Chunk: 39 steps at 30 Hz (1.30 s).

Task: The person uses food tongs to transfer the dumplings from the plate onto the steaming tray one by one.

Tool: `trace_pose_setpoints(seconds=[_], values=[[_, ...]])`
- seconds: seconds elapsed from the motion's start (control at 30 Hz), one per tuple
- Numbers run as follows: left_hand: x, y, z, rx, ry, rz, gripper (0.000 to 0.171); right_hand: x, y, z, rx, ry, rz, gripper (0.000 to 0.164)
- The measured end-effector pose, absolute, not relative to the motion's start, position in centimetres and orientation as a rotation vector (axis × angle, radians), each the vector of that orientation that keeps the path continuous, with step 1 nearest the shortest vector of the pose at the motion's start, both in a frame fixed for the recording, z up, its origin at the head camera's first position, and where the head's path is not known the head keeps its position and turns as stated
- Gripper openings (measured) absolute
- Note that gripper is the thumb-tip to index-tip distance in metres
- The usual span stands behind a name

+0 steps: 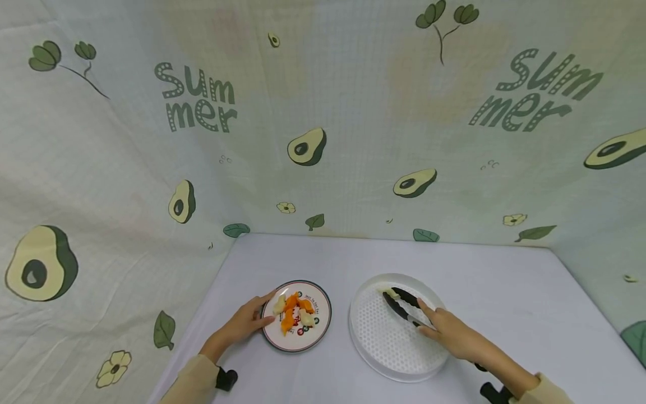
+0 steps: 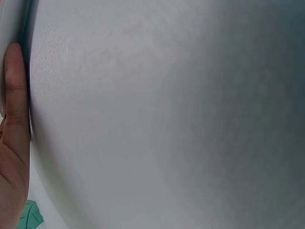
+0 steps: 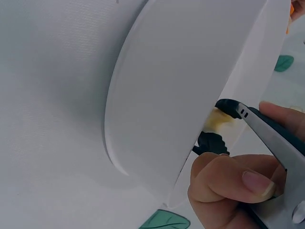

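Note:
My left hand [image 1: 250, 318] touches the left rim of a small round plate [image 1: 298, 346], its thumb lying straight along the edge in the left wrist view. On that plate are several orange pieces [image 1: 286, 322] and pale yellow pieces [image 1: 306, 318] of food. My right hand [image 1: 446, 331] grips a pair of tongs [image 1: 415, 321] with black tips and metal arms. Between the tips sits a pale yellow piece [image 3: 219, 119], over the far part of a large round white tray [image 1: 398, 350] with a dotted base.
The plate and tray stand apart on a white-covered table [image 1: 343, 258], plate on the left. A cloth [image 1: 353, 112] printed with avocados and leaves hangs behind and along the sides. The tray has a raised wall.

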State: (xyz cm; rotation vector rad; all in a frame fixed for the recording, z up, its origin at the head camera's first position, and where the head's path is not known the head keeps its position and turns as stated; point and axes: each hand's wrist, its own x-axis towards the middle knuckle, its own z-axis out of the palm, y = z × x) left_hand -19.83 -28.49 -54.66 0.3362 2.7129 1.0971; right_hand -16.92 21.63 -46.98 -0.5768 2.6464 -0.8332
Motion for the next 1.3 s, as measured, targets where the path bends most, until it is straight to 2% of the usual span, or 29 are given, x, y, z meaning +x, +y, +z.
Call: trace_pose_setpoints(seconds=[0.43, 0.7, 1.3], values=[[-19.7, -28.5, -54.6, 0.335, 2.695, 1.122, 0.070, -17.0, 22.3, -47.0, -0.517, 2.577, -0.878, 0.080], [-20.0, -28.4, -54.4, 0.309, 2.703, 1.104, 0.070, -16.7, 22.6, -45.5, -0.597, 2.619, -0.909, 0.079], [-19.7, -28.6, -54.4, 0.315, 2.700, 1.100, 0.070, -15.3, 17.5, -43.3, -0.759, 2.466, -1.005, 0.079]])
